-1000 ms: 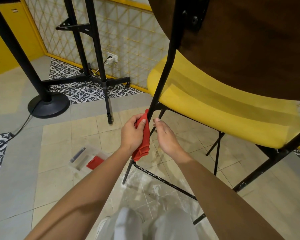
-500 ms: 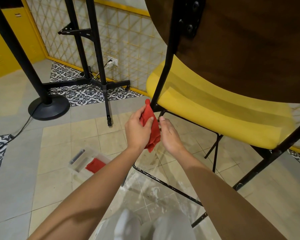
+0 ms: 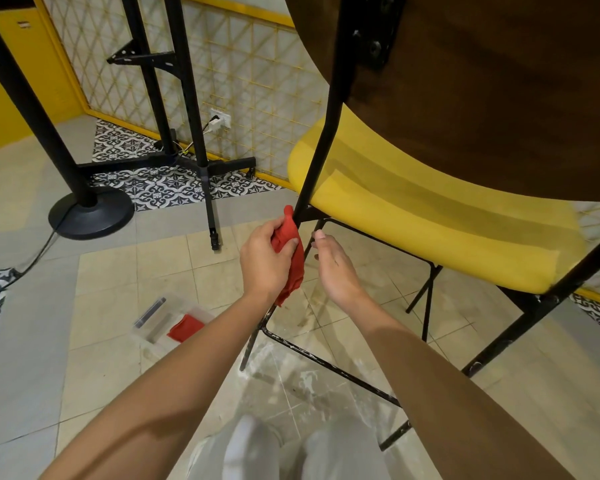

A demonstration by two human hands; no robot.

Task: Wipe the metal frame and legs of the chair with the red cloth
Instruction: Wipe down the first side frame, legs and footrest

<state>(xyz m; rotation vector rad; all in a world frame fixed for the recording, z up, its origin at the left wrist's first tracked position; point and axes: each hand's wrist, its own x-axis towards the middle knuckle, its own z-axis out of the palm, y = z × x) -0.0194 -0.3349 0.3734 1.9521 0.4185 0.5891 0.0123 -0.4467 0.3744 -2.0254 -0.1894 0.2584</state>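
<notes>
Head view: at the far left a thick black pole rises from a round black base [image 3: 90,216] on the floor, with a cable trailing away from it to the left. Right of it, against the far patterned wall, stands a black metal stand [image 3: 207,168], and a wall socket [image 3: 220,119] with a plug in it sits just behind.

Nearer, on the beige floor tiles, lies a clear plastic box [image 3: 160,327]. It holds a folded red rag [image 3: 186,329] and a dark slim tool [image 3: 149,311].

In the middle, the left hand [image 3: 265,261] has its fingers and thumb curled round the red cloth [image 3: 296,268]. The cloth is bunched against the chair's black metal leg [image 3: 321,140], just under the near left corner of the seat, and its loose end hangs down along the leg. Just beside it on the right, the right hand [image 3: 333,268] has relaxed, spread fingers and holds nothing; whether its thumb touches the thin strut there I cannot tell.

Below the hands a scuffed black crossbar [image 3: 326,363] runs to the right, low over the floor. The yellow seat [image 3: 430,216] fills the right side under a dark wooden backrest [image 3: 499,98]. Another black leg [image 3: 551,306] slants down at the far right. The person's knees in pale trousers [image 3: 250,452] show at the bottom edge.
</notes>
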